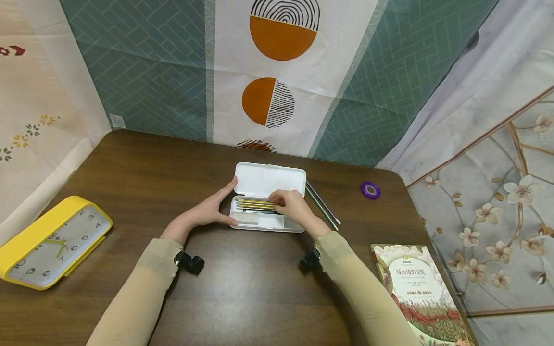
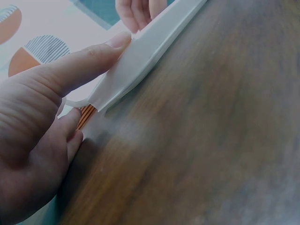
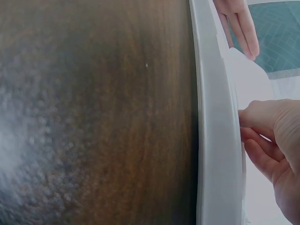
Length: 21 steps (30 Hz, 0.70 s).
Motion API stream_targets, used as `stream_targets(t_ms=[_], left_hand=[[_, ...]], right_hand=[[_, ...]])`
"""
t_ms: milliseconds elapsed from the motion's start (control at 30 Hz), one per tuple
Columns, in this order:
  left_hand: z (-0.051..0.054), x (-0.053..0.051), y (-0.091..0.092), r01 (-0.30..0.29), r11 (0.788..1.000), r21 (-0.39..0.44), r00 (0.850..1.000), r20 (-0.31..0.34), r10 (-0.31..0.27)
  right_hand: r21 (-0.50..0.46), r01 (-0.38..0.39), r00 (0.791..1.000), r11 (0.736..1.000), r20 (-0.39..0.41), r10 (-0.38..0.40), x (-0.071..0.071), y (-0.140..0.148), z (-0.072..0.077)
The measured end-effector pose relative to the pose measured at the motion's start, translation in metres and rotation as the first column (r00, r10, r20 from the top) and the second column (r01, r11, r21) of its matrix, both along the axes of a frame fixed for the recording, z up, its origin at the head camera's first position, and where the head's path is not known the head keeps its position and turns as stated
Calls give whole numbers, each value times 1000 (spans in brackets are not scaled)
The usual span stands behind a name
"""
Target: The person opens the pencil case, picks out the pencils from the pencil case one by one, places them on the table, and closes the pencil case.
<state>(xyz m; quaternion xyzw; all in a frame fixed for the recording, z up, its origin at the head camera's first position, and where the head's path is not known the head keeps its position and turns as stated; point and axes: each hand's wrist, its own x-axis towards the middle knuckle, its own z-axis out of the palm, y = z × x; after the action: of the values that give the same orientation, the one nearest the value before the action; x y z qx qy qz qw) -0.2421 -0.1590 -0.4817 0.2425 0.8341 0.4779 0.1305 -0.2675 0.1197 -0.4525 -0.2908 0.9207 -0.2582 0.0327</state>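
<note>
Pencils (image 1: 253, 203) left of right hand (image 1: 295, 207)

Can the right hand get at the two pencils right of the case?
Likely yes: the loose pencils lie on the table beside the case, close to the right hand; nothing seems to cover them.

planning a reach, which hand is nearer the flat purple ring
The right hand, over the white rectangular pencil case, left of the ring; the left hand touches the case's left end.
</note>
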Motion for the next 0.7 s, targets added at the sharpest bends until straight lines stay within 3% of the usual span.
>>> stream_targets(t_ms=[700], left_hand=[[1,0,0,-7,1000,-7,1000,15,7]], right_hand=[[57,5,998,998,-55,-2,1,-5,6]])
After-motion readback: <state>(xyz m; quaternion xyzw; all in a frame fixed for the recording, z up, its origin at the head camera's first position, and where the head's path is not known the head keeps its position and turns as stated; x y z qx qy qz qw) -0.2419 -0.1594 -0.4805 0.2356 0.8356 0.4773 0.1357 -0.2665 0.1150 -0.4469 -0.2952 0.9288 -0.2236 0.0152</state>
